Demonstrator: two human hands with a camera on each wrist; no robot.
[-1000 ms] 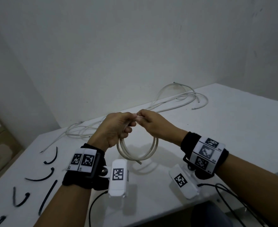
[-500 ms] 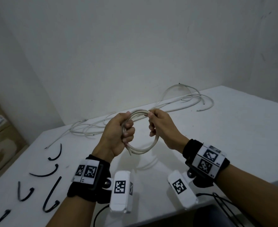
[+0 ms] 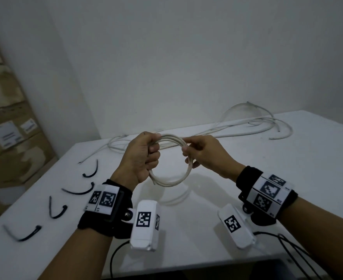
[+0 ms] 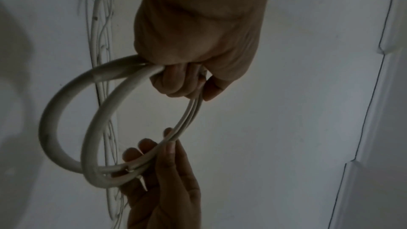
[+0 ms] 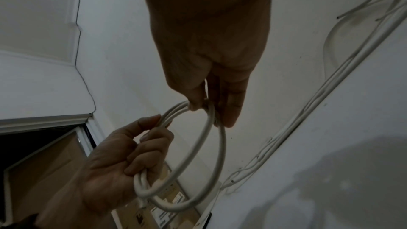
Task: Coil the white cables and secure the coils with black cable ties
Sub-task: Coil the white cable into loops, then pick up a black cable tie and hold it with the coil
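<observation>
A white cable coil [image 3: 172, 181] of a few loops hangs in the air above the white table [image 3: 287, 168]. My left hand [image 3: 144, 156] grips the coil's left side in a fist [image 4: 182, 76]. My right hand [image 3: 194, 150] pinches the coil's right side between thumb and fingers [image 5: 211, 100]. In the left wrist view the coil [image 4: 66, 111] splits into two separate loops. Several black cable ties [image 3: 89, 172] lie curved on the table at the left, apart from both hands. More loose white cables [image 3: 247, 128] stretch along the table's far edge.
Cardboard boxes [image 3: 9, 126] stand left of the table against the wall. Black wrist-camera leads [image 3: 291, 251] hang over the table's near edge at the right. A white wall rises behind the table.
The coil has gone from hanging below the joined hands to being held upright between them. My right hand slid down the coil's right side, and both hands rose slightly.
</observation>
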